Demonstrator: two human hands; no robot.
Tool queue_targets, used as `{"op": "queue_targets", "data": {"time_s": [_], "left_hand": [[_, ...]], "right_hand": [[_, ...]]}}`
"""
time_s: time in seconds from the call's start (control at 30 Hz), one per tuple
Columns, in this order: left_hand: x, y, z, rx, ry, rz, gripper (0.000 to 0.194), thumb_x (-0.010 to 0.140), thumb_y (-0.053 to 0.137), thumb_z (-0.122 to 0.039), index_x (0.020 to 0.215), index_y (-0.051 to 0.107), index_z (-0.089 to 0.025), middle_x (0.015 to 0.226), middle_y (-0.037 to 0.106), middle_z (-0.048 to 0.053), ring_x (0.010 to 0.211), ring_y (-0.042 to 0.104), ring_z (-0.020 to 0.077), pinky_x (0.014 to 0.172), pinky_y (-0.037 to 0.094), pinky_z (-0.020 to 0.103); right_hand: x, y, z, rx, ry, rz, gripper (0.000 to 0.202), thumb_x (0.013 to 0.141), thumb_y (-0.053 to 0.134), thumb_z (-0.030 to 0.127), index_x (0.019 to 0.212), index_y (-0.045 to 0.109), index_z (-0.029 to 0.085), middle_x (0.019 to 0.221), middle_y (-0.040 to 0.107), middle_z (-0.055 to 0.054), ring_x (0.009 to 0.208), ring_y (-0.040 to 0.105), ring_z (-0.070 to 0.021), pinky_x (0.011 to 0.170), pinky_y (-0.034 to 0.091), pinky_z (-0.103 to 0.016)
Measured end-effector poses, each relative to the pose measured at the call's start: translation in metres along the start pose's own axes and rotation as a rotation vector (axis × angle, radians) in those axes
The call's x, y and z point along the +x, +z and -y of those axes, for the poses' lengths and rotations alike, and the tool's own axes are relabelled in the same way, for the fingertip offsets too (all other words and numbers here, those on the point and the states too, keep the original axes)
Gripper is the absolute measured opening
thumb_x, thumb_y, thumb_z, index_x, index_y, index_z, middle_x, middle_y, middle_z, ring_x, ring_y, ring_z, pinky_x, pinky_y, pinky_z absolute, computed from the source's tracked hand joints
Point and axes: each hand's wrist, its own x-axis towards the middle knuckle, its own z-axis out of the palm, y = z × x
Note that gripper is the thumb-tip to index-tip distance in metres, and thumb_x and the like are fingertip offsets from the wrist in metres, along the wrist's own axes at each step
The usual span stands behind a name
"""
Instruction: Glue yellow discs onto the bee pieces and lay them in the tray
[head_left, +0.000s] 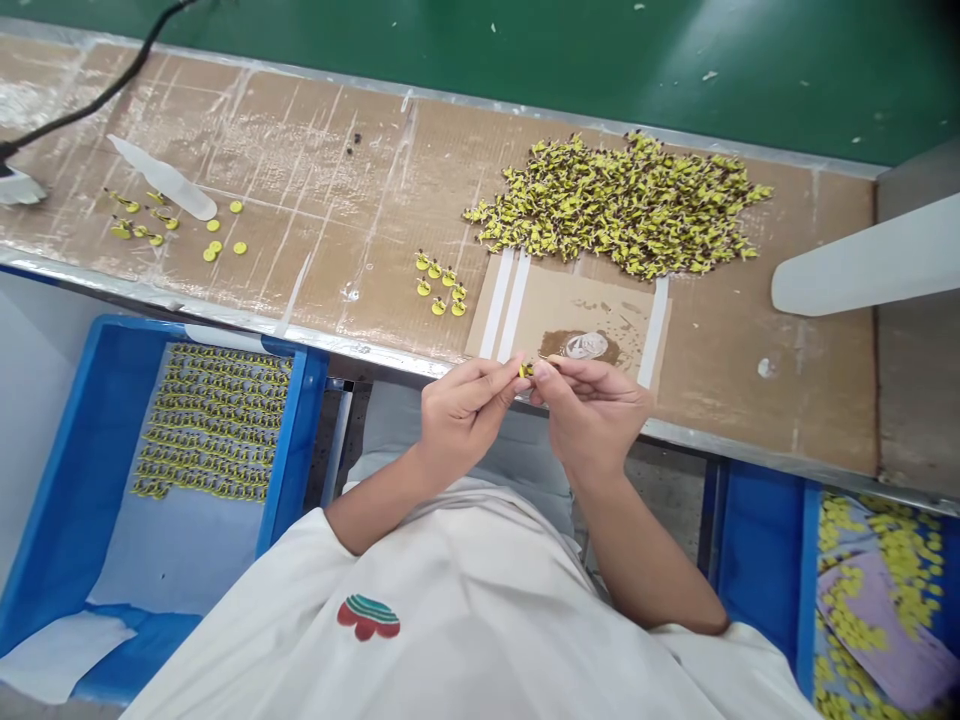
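Observation:
Between my fingertips, over the front edge of the workbench, is a small yellow and dark figurine (526,370). My left hand (469,405) pinches it from the left, and my right hand (596,405) has thumb and fingers closed at its right side. Fingers cover most of the piece, so its exact shape is hidden. Just beyond my hands, a whitish glue-like blob (585,346) sits in a damp brown patch on a taped cardboard sheet (555,290). Left of that sheet stand several small figurines on round yellow bases (439,283).
A large heap of yellow and dark figurines (619,205) lies at the back right. Loose yellow discs (240,248) and a white pointed bottle (165,178) lie at left. Below are a blue crate (64,430) with rows of figurines and another blue bin (761,560) holding yellow discs.

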Motion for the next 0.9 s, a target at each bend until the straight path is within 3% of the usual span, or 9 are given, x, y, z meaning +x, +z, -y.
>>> {"op": "queue_targets", "data": {"time_s": [0.27, 0.43, 0.6, 0.73, 0.9], "left_hand": [[-0.003, 0.002, 0.005, -0.067, -0.104, -0.089, 0.043, 0.085, 0.074, -0.016, 0.125, 0.071, -0.032, 0.098, 0.079, 0.002, 0.081, 0.072, 0.0102, 0.076, 0.058, 0.021], [0.002, -0.001, 0.008, -0.031, -0.025, -0.096, 0.036, 0.084, 0.075, -0.015, 0.116, 0.076, -0.031, 0.107, 0.079, 0.003, 0.093, 0.075, 0.0142, 0.084, 0.06, 0.026], [0.004, -0.002, 0.012, -0.011, 0.033, -0.109, 0.038, 0.082, 0.076, -0.013, 0.115, 0.076, -0.032, 0.098, 0.08, 0.002, 0.087, 0.075, 0.0129, 0.079, 0.061, 0.024], [0.003, -0.003, 0.013, -0.002, 0.041, -0.094, 0.04, 0.082, 0.075, -0.01, 0.115, 0.076, -0.032, 0.098, 0.08, 0.003, 0.087, 0.074, 0.0121, 0.079, 0.06, 0.023], [0.0, -0.004, 0.016, 0.006, 0.011, -0.103, 0.037, 0.082, 0.076, -0.012, 0.113, 0.077, -0.032, 0.098, 0.08, 0.003, 0.087, 0.075, 0.0127, 0.079, 0.061, 0.024]], "right_hand": [[0.0, 0.004, 0.001, 0.026, -0.01, -0.018, 0.019, 0.067, 0.091, 0.031, 0.078, 0.077, 0.024, 0.067, 0.075, 0.002, 0.051, 0.068, -0.0122, 0.05, 0.06, -0.022], [-0.001, 0.005, -0.002, -0.013, 0.013, -0.038, 0.024, 0.064, 0.092, 0.037, 0.078, 0.076, 0.025, 0.066, 0.075, 0.001, 0.052, 0.069, -0.015, 0.05, 0.06, -0.026], [-0.001, 0.005, -0.003, 0.048, 0.021, -0.015, 0.019, 0.065, 0.091, 0.031, 0.076, 0.077, 0.026, 0.066, 0.075, 0.002, 0.05, 0.067, -0.013, 0.049, 0.06, -0.024], [0.0, 0.006, -0.006, 0.079, 0.047, -0.005, 0.019, 0.065, 0.092, 0.027, 0.077, 0.078, 0.024, 0.065, 0.075, 0.002, 0.049, 0.067, -0.0121, 0.05, 0.06, -0.022], [0.001, 0.006, -0.014, 0.036, 0.072, -0.008, 0.024, 0.065, 0.091, 0.035, 0.079, 0.077, 0.022, 0.067, 0.075, 0.0, 0.05, 0.068, -0.0141, 0.05, 0.061, -0.026]]}}
